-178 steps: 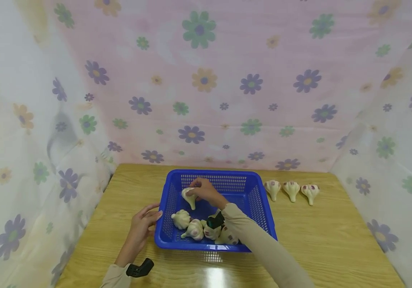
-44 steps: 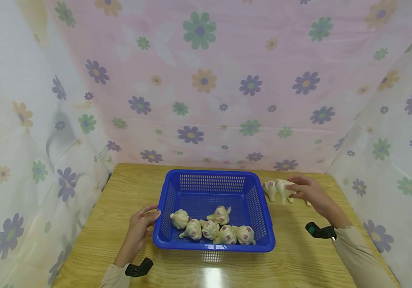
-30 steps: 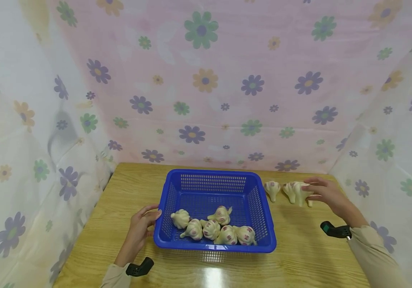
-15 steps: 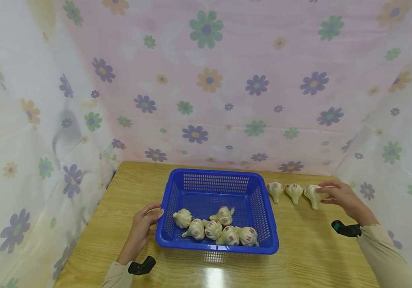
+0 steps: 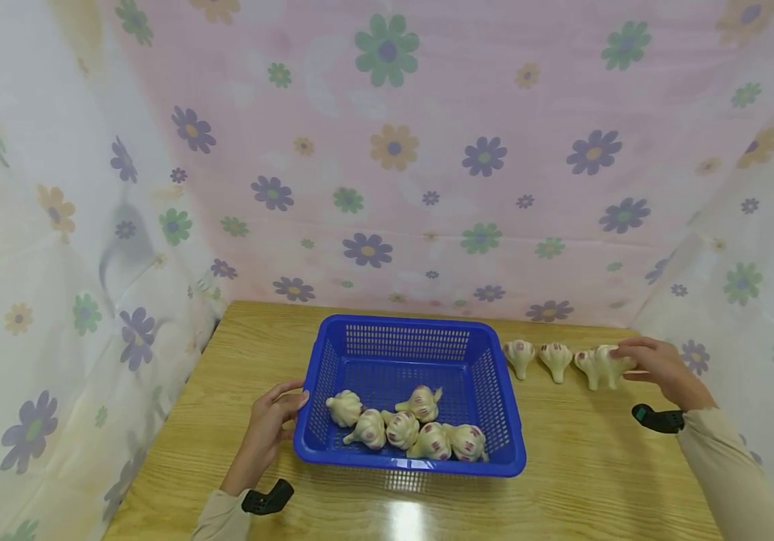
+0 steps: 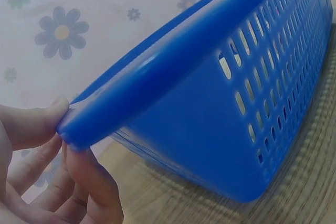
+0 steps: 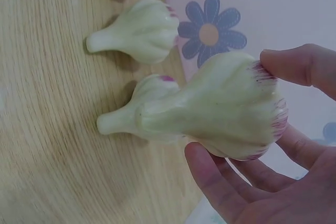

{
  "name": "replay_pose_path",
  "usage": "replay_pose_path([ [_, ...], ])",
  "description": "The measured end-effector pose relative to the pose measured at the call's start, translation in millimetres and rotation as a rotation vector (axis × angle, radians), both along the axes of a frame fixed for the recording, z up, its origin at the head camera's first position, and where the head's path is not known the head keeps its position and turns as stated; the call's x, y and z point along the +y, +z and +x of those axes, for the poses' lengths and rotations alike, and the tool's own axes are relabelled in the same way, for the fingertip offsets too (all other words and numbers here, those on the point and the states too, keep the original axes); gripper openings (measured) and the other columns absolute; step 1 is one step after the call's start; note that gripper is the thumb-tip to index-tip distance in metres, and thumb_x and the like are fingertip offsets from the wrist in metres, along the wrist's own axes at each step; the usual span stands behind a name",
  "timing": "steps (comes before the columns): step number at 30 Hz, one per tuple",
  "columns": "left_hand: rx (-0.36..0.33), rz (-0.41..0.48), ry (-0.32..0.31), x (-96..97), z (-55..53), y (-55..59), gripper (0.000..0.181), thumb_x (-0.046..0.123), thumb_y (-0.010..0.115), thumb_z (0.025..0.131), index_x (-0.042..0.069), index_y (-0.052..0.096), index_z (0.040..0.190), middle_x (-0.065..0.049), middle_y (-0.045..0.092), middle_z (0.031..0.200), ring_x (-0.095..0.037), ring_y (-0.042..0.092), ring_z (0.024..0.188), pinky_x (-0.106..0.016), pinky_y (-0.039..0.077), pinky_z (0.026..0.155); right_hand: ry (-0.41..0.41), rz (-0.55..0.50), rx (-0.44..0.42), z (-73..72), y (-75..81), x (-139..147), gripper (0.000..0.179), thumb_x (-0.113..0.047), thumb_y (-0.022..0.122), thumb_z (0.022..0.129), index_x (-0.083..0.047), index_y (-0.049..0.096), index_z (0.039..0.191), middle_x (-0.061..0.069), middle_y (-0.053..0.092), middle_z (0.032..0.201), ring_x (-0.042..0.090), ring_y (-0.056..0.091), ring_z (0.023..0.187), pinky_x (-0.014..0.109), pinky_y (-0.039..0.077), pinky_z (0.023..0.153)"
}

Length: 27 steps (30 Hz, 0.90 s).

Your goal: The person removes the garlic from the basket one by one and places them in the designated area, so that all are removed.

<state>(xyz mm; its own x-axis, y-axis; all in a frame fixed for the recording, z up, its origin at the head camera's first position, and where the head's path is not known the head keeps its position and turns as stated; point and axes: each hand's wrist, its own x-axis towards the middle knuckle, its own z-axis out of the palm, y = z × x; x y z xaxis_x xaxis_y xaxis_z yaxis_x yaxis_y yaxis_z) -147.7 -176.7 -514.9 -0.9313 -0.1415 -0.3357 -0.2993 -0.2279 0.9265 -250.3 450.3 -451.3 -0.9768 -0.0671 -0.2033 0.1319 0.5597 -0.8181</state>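
Note:
My right hand holds a garlic bulb between thumb and fingers, its stem pointing away from the palm. In the head view this bulb is just right of the third bulb in a row on the table, overlapping it. Two more bulbs lie further left in that row, a middle one and one nearest the basket. At the left, my left hand pinches the rim of a blue plastic basket, thumb on top and fingers beneath. Several garlic bulbs lie along the basket's near side.
The wooden table extends to the right of the basket and in front of it. A pink flowered cloth hangs behind the table, with white flowered cloth at both sides.
Earlier my right hand was inside the basket gripping a garlic bulb. It is now at the right with a bulb, having moved rightward past the row. My left hand stays on the rim.

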Motion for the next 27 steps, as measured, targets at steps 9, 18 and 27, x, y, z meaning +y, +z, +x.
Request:
replay_pose_path([
  [9,0.004,0.005,0.003,0.4,-1.5,-3.2,0.048,0.015,0.073,0.081,0.004,0.057,0.124,-0.006,0.066,0.088,-0.014,0.058,0.065,-0.030,0.052,0.050,-0.082,-0.065,-0.002,-1.5,-11.9,18,0.032,-0.038,0.053,0.096,-0.011,0.064,0.110,-0.017,0.047,0.100,0.008,0.053,0.086,0.033,0.054,0.078],
  [18,-0.022,-0.018,0.026,-5.3,1.7,-1.8,0.050,0.016,0.075,0.079,0.006,0.058,0.124,-0.008,0.067,0.092,-0.019,0.063,0.070,-0.033,0.055,0.056,-0.194,-0.111,0.029,-3.7,-34.2,18,0.031,-0.037,0.057,0.093,-0.011,0.056,0.109,0.006,0.040,0.116,0.004,0.049,0.086,0.036,0.054,0.080],
  [27,0.021,-0.042,-0.018,-2.9,-1.8,-10.2,0.051,0.023,0.074,0.080,0.008,0.057,0.125,-0.005,0.068,0.094,-0.015,0.060,0.069,-0.029,0.053,0.053,-0.352,-0.061,0.032,-0.4,-51.3,27,0.056,-0.034,0.058,0.093,0.010,0.042,0.124,0.017,0.042,0.117,-0.008,0.048,0.072,0.032,0.056,0.071],
])
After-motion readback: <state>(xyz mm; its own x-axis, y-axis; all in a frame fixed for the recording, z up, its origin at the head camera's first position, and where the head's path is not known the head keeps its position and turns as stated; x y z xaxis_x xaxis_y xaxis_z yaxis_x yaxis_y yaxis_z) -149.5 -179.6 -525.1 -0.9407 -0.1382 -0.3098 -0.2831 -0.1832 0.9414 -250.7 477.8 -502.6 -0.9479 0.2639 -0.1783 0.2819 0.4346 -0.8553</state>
